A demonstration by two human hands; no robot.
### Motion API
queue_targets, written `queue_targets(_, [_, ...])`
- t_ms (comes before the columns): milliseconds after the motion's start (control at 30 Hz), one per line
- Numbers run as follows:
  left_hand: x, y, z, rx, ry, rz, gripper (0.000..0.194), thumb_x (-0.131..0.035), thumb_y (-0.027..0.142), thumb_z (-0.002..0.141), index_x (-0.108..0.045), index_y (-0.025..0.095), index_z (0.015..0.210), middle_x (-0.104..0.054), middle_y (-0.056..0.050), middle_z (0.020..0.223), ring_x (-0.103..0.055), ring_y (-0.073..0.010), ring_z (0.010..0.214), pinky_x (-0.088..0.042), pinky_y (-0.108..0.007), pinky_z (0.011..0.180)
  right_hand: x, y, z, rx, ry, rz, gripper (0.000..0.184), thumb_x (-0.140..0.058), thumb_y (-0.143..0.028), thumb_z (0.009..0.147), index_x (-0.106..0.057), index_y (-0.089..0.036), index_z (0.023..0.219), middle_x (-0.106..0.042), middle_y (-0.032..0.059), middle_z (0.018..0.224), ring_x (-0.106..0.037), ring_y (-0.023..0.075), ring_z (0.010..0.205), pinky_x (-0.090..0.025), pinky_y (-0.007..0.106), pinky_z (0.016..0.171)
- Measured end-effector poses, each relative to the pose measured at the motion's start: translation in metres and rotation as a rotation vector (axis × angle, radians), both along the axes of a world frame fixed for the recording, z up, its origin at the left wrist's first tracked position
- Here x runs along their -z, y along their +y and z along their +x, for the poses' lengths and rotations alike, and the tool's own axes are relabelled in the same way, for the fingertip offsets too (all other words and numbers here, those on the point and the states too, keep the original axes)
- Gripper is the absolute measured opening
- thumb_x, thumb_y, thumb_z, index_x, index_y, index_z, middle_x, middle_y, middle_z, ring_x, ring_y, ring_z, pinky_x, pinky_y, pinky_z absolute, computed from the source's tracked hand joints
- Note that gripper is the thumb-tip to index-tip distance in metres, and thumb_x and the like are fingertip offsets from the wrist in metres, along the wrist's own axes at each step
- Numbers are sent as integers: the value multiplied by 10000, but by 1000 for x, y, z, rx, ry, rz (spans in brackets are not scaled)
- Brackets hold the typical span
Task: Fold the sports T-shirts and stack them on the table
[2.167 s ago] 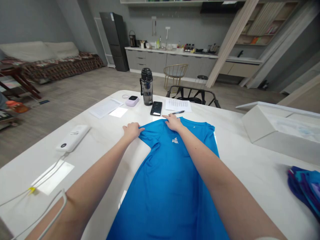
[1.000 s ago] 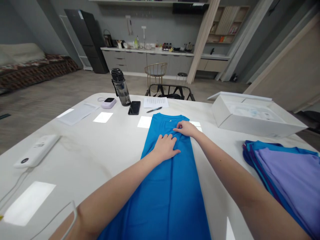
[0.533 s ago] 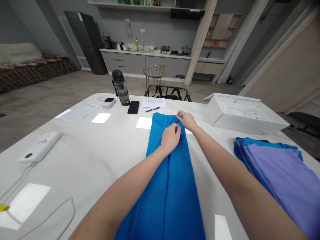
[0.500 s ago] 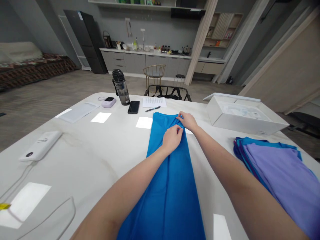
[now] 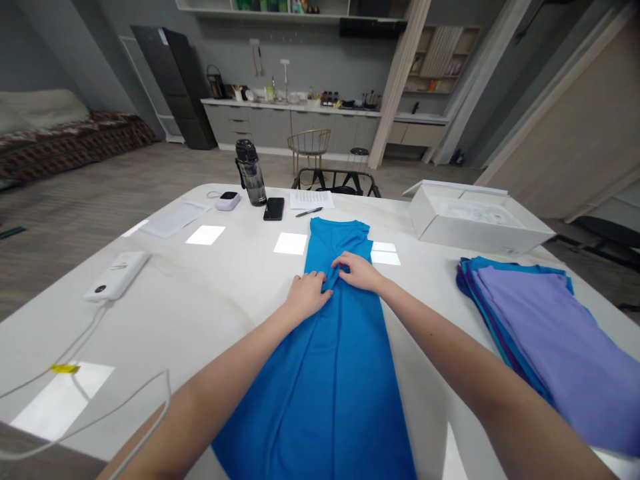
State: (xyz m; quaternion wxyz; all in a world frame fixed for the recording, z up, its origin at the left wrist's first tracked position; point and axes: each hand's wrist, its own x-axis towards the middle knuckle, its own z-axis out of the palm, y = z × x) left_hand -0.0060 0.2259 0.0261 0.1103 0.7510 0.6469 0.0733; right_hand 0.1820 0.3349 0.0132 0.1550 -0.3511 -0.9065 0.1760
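A blue shirt [image 5: 350, 373] lies in a long, folded strip down the middle of the table, its narrow end pointing away from me. Creases run along it, and the fabric is bunched between my hands. My left hand [image 5: 306, 295] is closed on the cloth near the strip's left edge, with thumb and fingers pinching a fold. Just to the right and slightly farther off, my right hand [image 5: 357, 272] pinches the same cloth between thumb and curled fingers. The fingertips of both hands are close together.
To the right lies a pile of folded clothes [image 5: 540, 313], lilac on top, before an open white box [image 5: 480, 230]. At the back are a water bottle [image 5: 253, 177], a phone [image 5: 274, 209], a pen [image 5: 309, 213] and papers [image 5: 313, 199]. A power bank [image 5: 117, 275] with cable lies left.
Both hands have moved from the shirt's far right corner nearer to me, the left one also leftward. The shirt's far end now lies free, and its lower part spreads wider.
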Motion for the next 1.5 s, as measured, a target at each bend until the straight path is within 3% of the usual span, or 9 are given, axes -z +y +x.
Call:
queue_targets(133, [-4,-29,-4,-30,27,-47,323,-557,388,938,-591,201,1199,-683,-96,1181,-640,-277,1101,-455,-400,916,1,-40,-6,-39,-80,18,372,-639,-187,880,-665,-290,1237,-593,58,1160,-555,224,1078,-399,329,892])
queue_targets(300, [-4,-60,-9,-88,78,-36,276,-520,360,960,-614,176,1144,-692,-116,1163,-650,-277,1071,-453,-396,906,5,-75,-14,19,-155,122,249,-562,-264,990,-676,-291,1210,-600,73,1168,-537,233,1093,-340,362,908])
queue_targets(533, [-5,-89,-5,-100,77,109,357,-322,373,1055,-618,174,1081,-721,-132,1042,-674,-275,1014,-430,-412,926,14,-93,-19,180,-199,219,237,-455,-265,1036,-668,-249,1136,-638,86,1121,-540,248,1064,-332,371,898])
queue_targets(633, [-7,-98,-7,-123,35,72,369,-359,462,1039,-589,204,1167,-733,-116,966,-703,-285,925,-470,-383,831,13,-101,-19,214,-188,245,295,-436,-193,1017,-623,-250,1239,-629,99,1177,-538,259,1093,-337,373,892])
queue_targets(767, [-2,-111,-11,-107,19,2,345,-519,443,968,-571,231,1235,-733,-118,1043,-710,-298,957,-498,-355,783,9,-121,-22,134,-145,255,320,-506,-165,970,-593,-241,1269,-617,94,1200,-549,254,1096,-335,364,890])
queue_targets(933, [3,-124,-13,-141,31,-16,286,-485,319,971,-609,224,1211,-734,-126,1045,-712,-291,977,-510,-359,818,6,-148,-28,18,-107,246,255,-533,-201,972,-608,-230,1214,-622,77,1142,-565,232,1067,-326,342,886])
queue_targets(1167, [-8,-140,-16,-90,-165,29,364,-489,374,998,-527,212,1322,-726,-106,1124,-689,-269,1063,-499,-342,892,1,-166,-37,60,-126,301,194,-527,-186,972,-649,-219,1119,-612,70,1054,-571,221,991,-334,334,826])
queue_targets(1367, [-20,-189,-28,-35,75,-133,253,-533,295,938,-628,202,1154,-721,-145,1082,-701,-306,999,-506,-353,805,-3,-169,-22,215,-160,301,227,-463,-143,977,-663,-210,1062,-580,104,1112,-544,237,992,-351,334,792])
queue_targets(1500, [-31,-215,-29,-85,124,-136,295,-495,432,963,-664,231,1094,-733,-133,973,-711,-314,896,-499,-356,735,0,-192,-16,74,-134,307,258,-534,-226,969,-611,-228,1216,-571,92,1137,-533,240,1017,-347,337,838])
